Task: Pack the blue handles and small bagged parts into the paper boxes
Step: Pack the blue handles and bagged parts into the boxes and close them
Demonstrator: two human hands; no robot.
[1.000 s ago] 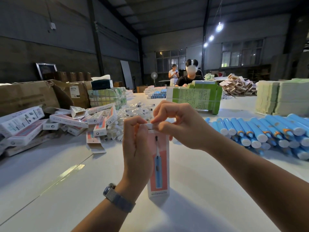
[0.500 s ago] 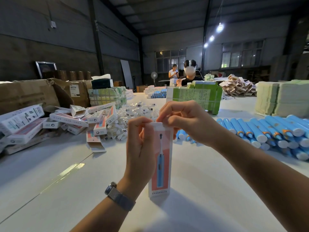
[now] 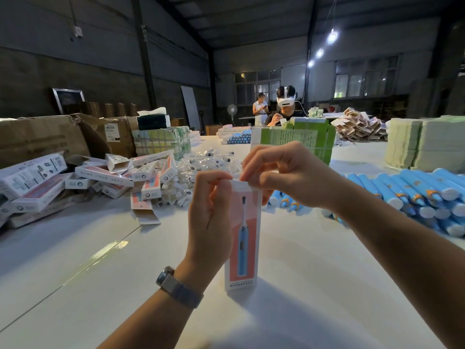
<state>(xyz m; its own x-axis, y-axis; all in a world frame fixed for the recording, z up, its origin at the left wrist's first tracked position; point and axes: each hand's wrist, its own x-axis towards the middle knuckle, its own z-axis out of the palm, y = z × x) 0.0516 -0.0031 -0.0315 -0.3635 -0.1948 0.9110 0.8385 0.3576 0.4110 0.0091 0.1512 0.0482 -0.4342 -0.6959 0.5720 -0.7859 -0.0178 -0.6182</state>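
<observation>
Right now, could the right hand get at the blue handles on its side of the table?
Probably yes, once freed: the right hand is pinching the box top, but the blue handles lie uncovered just beside it.

Box: pink-red front, white edges, blue toothbrush print. Handles: light blue, white caps, orange marks. Bench: white. Watch strap: grey mesh.

I find no text that I can read. The held box carries a toothbrush picture and a line of small print at its foot, too fine to make out. The loose boxes bear barcodes and print, blurred. The green stack shows columns of print, illegible. The carton has a white label, unreadable.
</observation>
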